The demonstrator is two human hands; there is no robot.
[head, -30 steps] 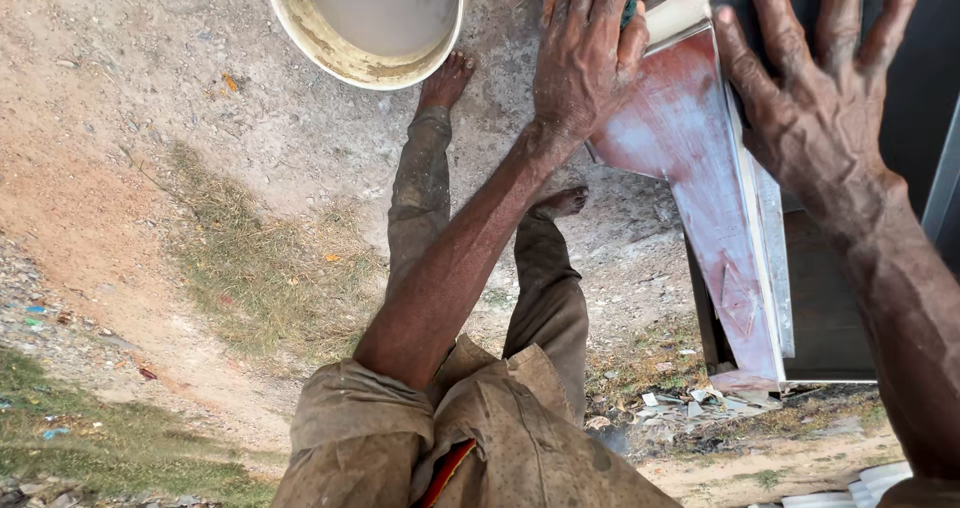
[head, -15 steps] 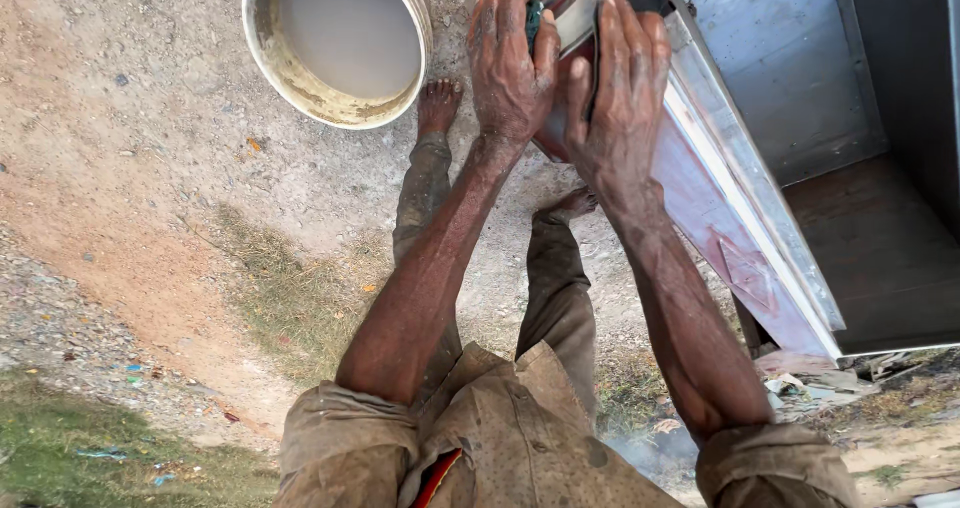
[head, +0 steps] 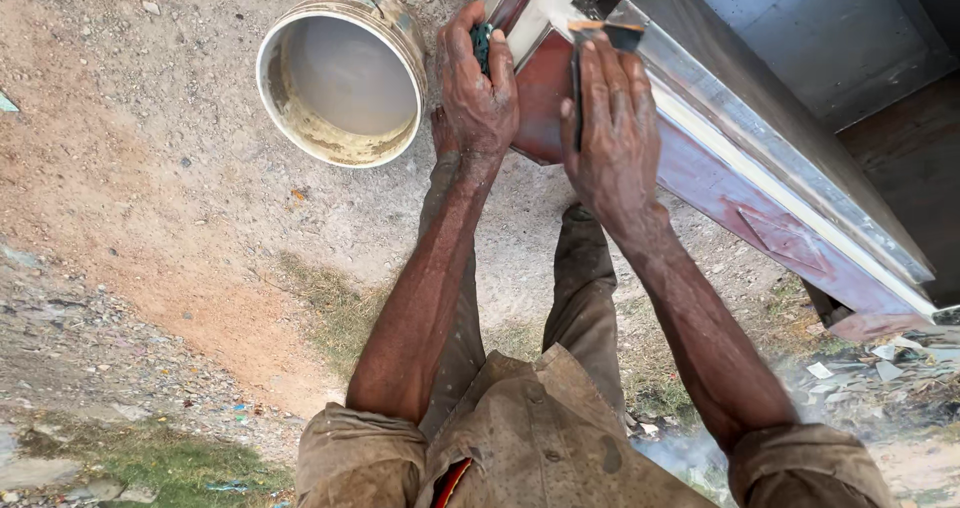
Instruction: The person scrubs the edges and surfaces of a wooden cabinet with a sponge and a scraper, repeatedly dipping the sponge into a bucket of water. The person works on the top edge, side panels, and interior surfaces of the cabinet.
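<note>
My left hand (head: 478, 93) is closed around a small dark green pad (head: 483, 44) and presses it against the end of a red-painted metal panel (head: 720, 193). My right hand (head: 610, 133) lies flat on the same panel, its fingers on a dark flat tool with an orange-brown edge (head: 605, 34) at the panel's pale upper rim. Both forearms reach out from brown rolled sleeves. My legs in grey-brown trousers (head: 585, 298) stand below the hands.
A round white bucket (head: 345, 78) with muddy water stands on the dirt ground just left of my left hand. A grey metal frame (head: 800, 58) runs along the panel to the right. Grass patches (head: 335, 308), gravel and litter scraps (head: 880, 363) lie around.
Both hands came down from spread and raised to resting on the panel's end. The right hand moved in from the far right beside the left. The view shifted, bringing the bucket fully into sight.
</note>
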